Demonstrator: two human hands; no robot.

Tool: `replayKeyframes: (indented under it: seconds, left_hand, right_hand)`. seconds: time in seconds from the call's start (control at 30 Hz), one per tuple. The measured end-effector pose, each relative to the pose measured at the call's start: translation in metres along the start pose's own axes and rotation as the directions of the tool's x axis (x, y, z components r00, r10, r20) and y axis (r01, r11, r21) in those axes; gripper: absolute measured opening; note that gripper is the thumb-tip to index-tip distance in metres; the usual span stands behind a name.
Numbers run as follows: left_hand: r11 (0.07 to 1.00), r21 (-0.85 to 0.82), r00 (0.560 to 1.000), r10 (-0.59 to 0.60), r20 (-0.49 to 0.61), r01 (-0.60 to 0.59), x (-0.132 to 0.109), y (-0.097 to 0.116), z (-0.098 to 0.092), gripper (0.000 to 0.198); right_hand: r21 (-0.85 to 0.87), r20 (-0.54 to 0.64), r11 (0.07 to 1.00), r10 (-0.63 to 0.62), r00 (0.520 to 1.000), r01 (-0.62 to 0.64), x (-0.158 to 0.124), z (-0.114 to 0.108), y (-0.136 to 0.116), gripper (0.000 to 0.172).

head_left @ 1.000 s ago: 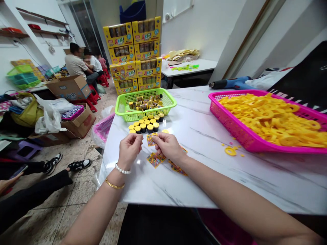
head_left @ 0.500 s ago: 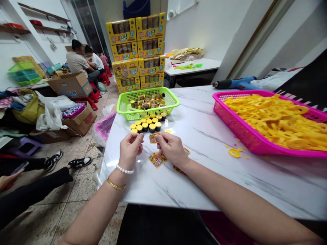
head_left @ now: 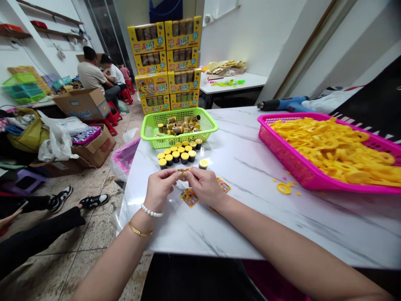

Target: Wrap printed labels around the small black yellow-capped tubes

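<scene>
A small card (head_left: 184,170) is held up over the near left part of the table (head_left: 219,238), between the left hand (head_left: 160,188) and the right hand (head_left: 205,186). It is pinched by thumb and forefinger on both sides, apparently so that it can be controlled from both edges; only a thin strip is shown, and whether it is folded or merely edge-on cannot be told. The remaining fingers seem curled in, probably to leave the tips unhindered. Loose cards (head_left: 189,198) are laid below and beside the right hand, presumably for a short reach. Just beyond the hands, tubs (head_left: 176,156) are stood lids up in close rows, perhaps to save room, and a lone tub (head_left: 203,164) is set to their right. Farther off, small cylinders (head_left: 178,128) are heaped in a green basket (head_left: 156,142), likely to stop them rolling away. At the right, yellow parts (head_left: 328,146) are contained by a pink basket (head_left: 280,154), seemingly placed out of the arms' way.
</scene>
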State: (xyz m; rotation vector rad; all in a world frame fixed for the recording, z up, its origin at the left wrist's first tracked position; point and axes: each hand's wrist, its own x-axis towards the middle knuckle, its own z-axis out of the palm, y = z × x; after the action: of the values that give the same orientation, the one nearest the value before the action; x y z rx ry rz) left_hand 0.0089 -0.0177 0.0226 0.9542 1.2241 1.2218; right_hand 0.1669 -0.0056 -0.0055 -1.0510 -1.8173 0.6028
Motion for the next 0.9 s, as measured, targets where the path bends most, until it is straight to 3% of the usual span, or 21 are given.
replayKeyframes:
  seconds: [0.2,0.33,0.47,0.57,0.63,0.73,0.83,0.9]
  left_hand:
    - [0.998,0.061,1.000,0.004,-0.026,-0.002,0.001,0.000,-0.003,0.051]
    - [0.994,0.112,1.000,0.006,0.024,-0.008,0.003,-0.002,-0.005,0.049]
    - [0.991,0.118,0.998,0.066,-0.018,-0.064,0.004,-0.001,-0.005,0.045]
    - [0.991,0.115,0.998,0.063,0.031,-0.066,0.003,-0.001,-0.004,0.042]
    - [0.996,0.086,0.996,-0.004,0.091,-0.003,0.005,-0.001,-0.004,0.042]
    - [0.989,-0.029,0.987,-0.141,0.079,0.144,0.010,0.001,-0.006,0.035]
    - [0.936,-0.174,0.951,-0.294,0.092,0.306,0.016,0.006,-0.011,0.020]
    - [0.886,-0.257,0.921,-0.356,0.158,0.387,0.019,0.010,-0.013,0.009]
  right_hand:
    - [0.007,0.050,0.998,-0.063,0.997,0.063,0.000,0.000,0.004,0.032]
    - [0.030,0.028,1.000,-0.009,1.000,0.009,0.002,-0.003,0.001,0.028]
    - [0.103,0.033,0.989,0.101,0.994,-0.104,0.001,0.000,-0.001,0.020]
    - [0.038,0.021,0.998,0.044,0.999,-0.045,0.001,-0.001,-0.002,0.021]
    - [-0.055,0.039,0.996,-0.064,0.997,0.066,0.005,-0.008,-0.001,0.024]
    - [-0.243,0.004,0.959,-0.149,0.989,0.146,0.016,-0.029,0.010,0.022]
    - [-0.482,-0.055,0.876,-0.029,0.998,-0.001,0.028,-0.047,0.027,0.019]
    - [-0.523,-0.035,0.844,0.120,0.992,-0.121,0.033,-0.053,0.036,0.019]
